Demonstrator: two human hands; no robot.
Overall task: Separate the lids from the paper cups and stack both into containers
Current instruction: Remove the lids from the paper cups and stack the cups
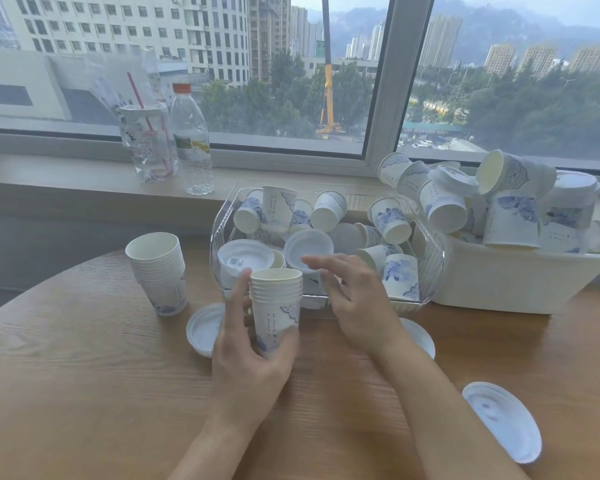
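My left hand (pixel 246 355) grips a short stack of nested paper cups (pixel 276 303), white with blue print, held upright just in front of the clear plastic bin (pixel 430 271). My right hand (pixel 354 299) hovers beside the stack with its fingers spread and holds nothing. The clear bin holds several loose cups and white lids (pixel 309 245). A taller cup stack (pixel 160 271) stands on the table to the left. White lids lie on the table at left (pixel 203 329), behind my right wrist (pixel 421 336) and at the right front (pixel 503 420).
A white tub (pixel 499 289) heaped with cups and lids stands at the right. On the windowsill stand a clear water bottle (pixel 192 140) and a plastic drink cup with a red straw (pixel 148 143). The round wooden table (pixel 84 375) ends at the left.
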